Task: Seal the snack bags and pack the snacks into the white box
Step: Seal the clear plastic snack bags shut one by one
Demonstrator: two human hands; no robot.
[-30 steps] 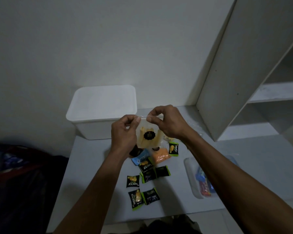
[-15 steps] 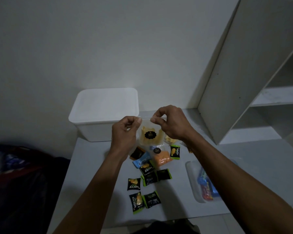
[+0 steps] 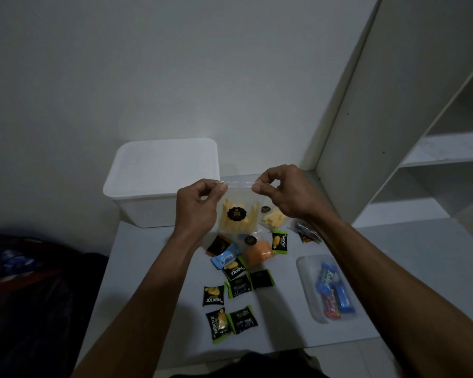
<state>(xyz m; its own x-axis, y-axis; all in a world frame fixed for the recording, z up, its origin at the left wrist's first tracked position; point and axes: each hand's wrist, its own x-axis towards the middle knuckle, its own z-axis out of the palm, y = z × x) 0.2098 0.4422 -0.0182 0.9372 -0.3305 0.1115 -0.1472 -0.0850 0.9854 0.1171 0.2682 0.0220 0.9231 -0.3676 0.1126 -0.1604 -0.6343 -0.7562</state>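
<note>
Nearest, small snack packets (image 3: 231,296) lay scattered on the table (image 3: 153,268), while beyond them the left hand (image 3: 195,207) and right hand (image 3: 283,192) pinched a clear snack bag's (image 3: 236,214) horizontal top strip, bag hanging upright before the lidded white box (image 3: 161,181).

Both bare forearms reach forward and up from the bottom edge of the view, converging above the table's far edge. The left hand (image 3: 195,204) and the right hand (image 3: 283,190) are raised side by side, each pinching thumb against forefinger, other fingers curled, knuckles up.
</note>
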